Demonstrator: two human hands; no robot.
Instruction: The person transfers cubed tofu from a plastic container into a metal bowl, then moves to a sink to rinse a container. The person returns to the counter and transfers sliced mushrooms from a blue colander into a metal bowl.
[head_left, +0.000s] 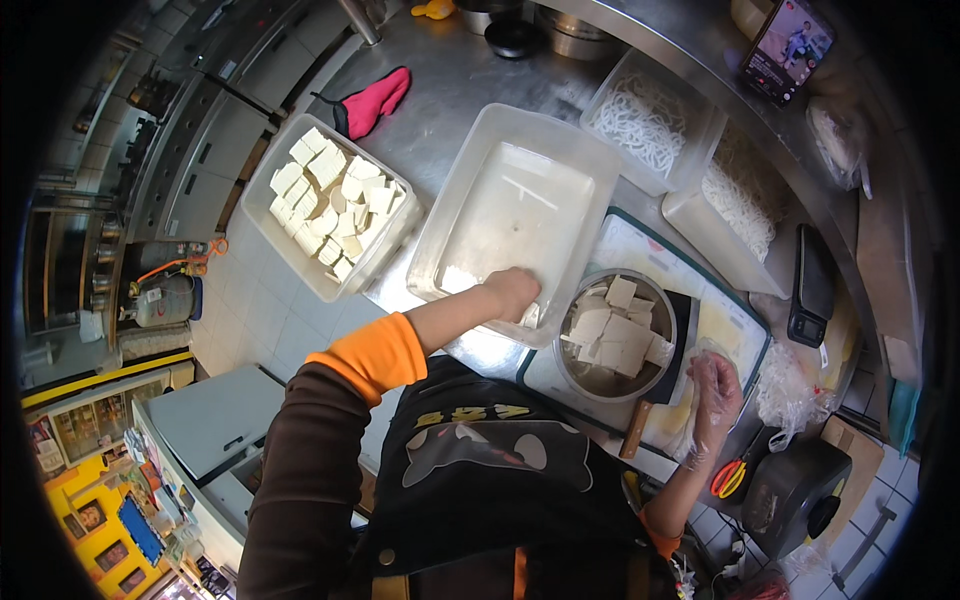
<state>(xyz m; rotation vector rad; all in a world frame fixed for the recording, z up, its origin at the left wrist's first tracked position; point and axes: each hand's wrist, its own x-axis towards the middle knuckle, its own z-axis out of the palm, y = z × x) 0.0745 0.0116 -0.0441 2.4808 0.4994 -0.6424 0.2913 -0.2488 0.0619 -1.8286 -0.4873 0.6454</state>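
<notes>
My left hand (513, 292) reaches into a large translucent plastic tub (517, 124), low by its near right corner. Its fingers are curled and partly hidden; a small white piece (530, 315) lies right beside them. A round metal bowl (670, 330) to the right of the tub holds flat white slabs, apparently tofu (619, 337). My right hand (716, 386), in a clear plastic glove, hovers right of the bowl with fingers curled; nothing shows in it. Partly under the bowl lies a wide-bladed knife with a wooden handle (636, 429), on a white cutting board (720, 315).
A second tub (259, 199) at left holds stacked white slices. Behind are containers of white noodles (641, 124) and a pink mitt (379, 101). At right sit a black scale (810, 285), plastic bags (791, 390), scissors (729, 478) and a phone (791, 49) on a raised shelf.
</notes>
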